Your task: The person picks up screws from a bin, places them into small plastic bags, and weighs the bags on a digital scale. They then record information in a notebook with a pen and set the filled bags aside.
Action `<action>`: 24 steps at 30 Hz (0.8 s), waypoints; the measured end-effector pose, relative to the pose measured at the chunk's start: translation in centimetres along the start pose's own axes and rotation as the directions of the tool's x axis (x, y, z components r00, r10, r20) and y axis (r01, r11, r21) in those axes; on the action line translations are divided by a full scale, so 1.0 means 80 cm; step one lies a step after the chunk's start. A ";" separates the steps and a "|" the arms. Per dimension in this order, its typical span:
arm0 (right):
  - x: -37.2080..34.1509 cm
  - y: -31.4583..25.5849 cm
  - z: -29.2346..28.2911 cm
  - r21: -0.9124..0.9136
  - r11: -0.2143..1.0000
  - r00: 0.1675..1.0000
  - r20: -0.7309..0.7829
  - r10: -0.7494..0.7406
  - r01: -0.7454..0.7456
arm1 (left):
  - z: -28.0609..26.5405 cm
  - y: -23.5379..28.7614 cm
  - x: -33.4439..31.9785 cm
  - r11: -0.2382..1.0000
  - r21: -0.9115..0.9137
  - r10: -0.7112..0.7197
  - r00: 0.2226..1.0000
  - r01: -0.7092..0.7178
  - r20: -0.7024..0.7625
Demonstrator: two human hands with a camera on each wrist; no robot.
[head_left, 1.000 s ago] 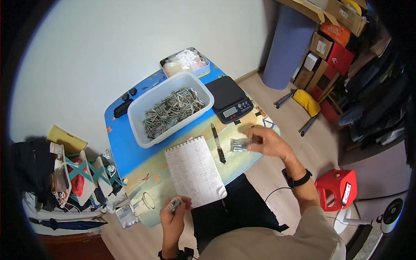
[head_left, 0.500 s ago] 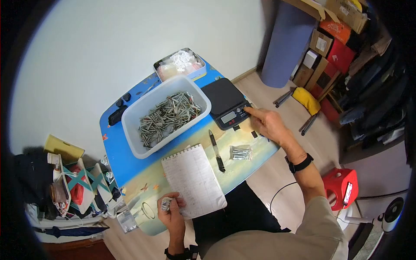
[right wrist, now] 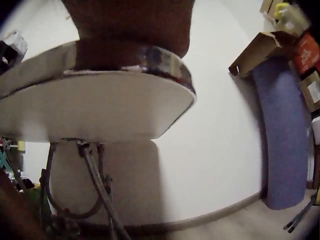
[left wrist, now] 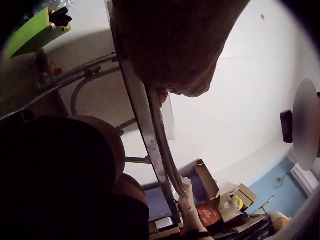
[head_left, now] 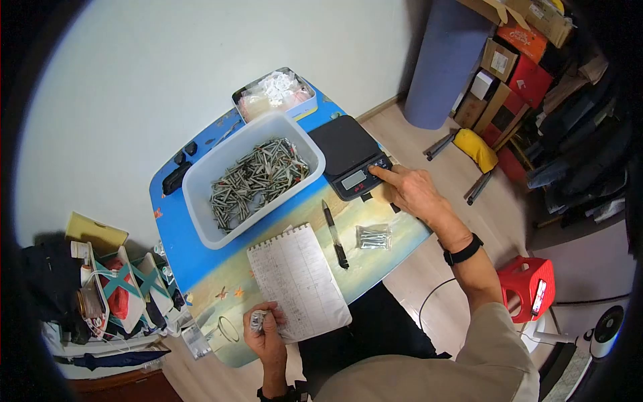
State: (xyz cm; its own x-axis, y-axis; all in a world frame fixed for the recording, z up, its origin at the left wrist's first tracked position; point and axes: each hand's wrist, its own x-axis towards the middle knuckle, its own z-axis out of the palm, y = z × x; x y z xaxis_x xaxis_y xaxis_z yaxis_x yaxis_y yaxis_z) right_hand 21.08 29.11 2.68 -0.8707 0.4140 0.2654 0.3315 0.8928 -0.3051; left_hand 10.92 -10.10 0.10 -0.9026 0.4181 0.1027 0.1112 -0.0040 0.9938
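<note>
My left hand (head_left: 266, 338) grips a small clear bag of metal pieces (head_left: 257, 321) beside the lower left edge of a spiral notepad (head_left: 295, 275). On the black digital scale (head_left: 348, 144), the extended index finger of my right hand (head_left: 418, 194) touches the button panel. A clear bag of screws (head_left: 374, 237) lies on the table to the right of a black pen (head_left: 335, 234). Left of the scale stands a translucent plastic tub (head_left: 207, 224) holding many loose screws (head_left: 258, 181). Both wrist views mostly show the table's underside and the room, with the fingers hidden.
An open tin (head_left: 311, 104) with clear bags and white pieces stands at the table's back. Small black objects (head_left: 177, 175) lie left of the tub. A red stool (head_left: 526, 288) is on the floor at right, and a filled rack (head_left: 124, 288) stands at left.
My right hand has left the bag of screws on the table and moved up to the scale's buttons. My left hand keeps its small bag and has shifted slightly beside the notepad.
</note>
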 end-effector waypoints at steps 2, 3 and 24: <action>0.000 0.000 0.000 0.019 0.999 0.999 -0.039 -0.028 0.028 | 0.000 0.001 0.001 1.000 -0.001 0.007 1.000 -0.007 0.005; 0.000 0.002 0.003 0.028 0.999 0.999 -0.038 -0.029 0.030 | -0.001 0.002 0.001 1.000 -0.003 0.015 1.000 -0.015 0.008; -0.320 -0.102 0.129 0.911 0.250 0.857 0.175 0.485 -0.327 | -0.006 -0.007 0.004 0.982 -0.190 0.012 0.999 -0.021 -0.050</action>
State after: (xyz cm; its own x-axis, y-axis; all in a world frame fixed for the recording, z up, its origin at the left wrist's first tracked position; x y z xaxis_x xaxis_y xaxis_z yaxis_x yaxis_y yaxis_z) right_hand 36.92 9.39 -11.04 -0.6488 0.7567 -0.0804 0.0367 -0.0744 -0.9965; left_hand 10.35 -10.38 -0.37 -0.9208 0.3724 0.1162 0.0489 -0.1852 0.9815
